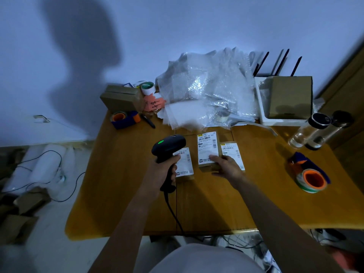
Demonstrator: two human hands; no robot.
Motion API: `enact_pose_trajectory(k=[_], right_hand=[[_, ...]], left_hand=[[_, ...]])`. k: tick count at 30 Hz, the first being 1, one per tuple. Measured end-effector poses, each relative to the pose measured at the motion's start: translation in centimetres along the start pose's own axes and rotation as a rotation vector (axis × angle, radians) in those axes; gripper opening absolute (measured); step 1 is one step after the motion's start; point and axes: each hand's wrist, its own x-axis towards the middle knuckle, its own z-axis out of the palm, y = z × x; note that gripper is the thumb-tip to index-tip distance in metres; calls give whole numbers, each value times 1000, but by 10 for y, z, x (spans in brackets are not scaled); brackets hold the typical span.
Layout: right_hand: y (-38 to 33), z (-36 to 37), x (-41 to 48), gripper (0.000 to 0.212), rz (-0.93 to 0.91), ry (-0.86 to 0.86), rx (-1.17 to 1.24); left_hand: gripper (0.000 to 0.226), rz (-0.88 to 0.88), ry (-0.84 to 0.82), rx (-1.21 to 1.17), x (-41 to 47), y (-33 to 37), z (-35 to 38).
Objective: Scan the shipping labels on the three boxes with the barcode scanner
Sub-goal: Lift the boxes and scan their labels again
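Big wooden table (122, 194) fills the view, its right end cut off by the frame edge. At the back a heap of bubble wrap (206, 89) hides whatever lies beneath it. Three labelled boxes sit in a row mid-table: the left box (186, 166), half covered by the scanner, the middle box (207, 148), and the right box (232, 152), whose near end is hidden behind the right hand. Label print is too small to read. Two tape dispensers here, one back left (125, 119), one at the right (311, 176). Left hand (164, 170) is wrapped tight round the grip of the barcode scanner (168, 147), green light showing on top, head hanging over the left box's label. Right hand (226, 166) lies flat, fingers spread and relaxed, resting on the near end of the middle box, gripping nothing
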Motion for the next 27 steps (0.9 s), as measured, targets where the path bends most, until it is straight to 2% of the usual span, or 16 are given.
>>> enact_pose_trajectory(k=[4,8,12,18,21,27], right_hand=[[10,5,2,51,26,9,14],[21,11,4,53,80,33,111],[26,16,3,29,135,25,308],[31,26,1,7,201,11,408],[38,27,4,9,227,23,450],[52,27,16,38,232,52,430]], left_hand=[[22,-4,-4,10,1,-4,-5],[28,-13,10,13,-1,-8,-10],[26,-13,45,27,0,-11,-17],[24,-36,61,17,-1,-17,-22],[19,-40,58,23,-2,-19,-24],[18,-60,70,26,-2,-24,-28]])
